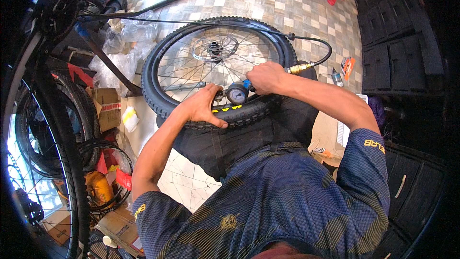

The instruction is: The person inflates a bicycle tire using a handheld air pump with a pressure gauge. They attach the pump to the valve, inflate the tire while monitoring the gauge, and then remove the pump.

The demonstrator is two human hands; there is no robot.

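A bicycle wheel with a knobby black tyre, thin spokes and a brake disc at the hub leans across my lap. My left hand presses on the near part of the tyre, thumb along the sidewall. My right hand grips an air inflator whose round pressure gauge sits at the rim, next to my left hand. A brass fitting joins the inflator to a black air hose that loops round the far side of the wheel.
A bicycle frame and a second large wheel fill the left edge. Cardboard boxes, crumpled plastic bags and a yellow bottle lie on the tiled floor. Dark stacked drawers stand at the right.
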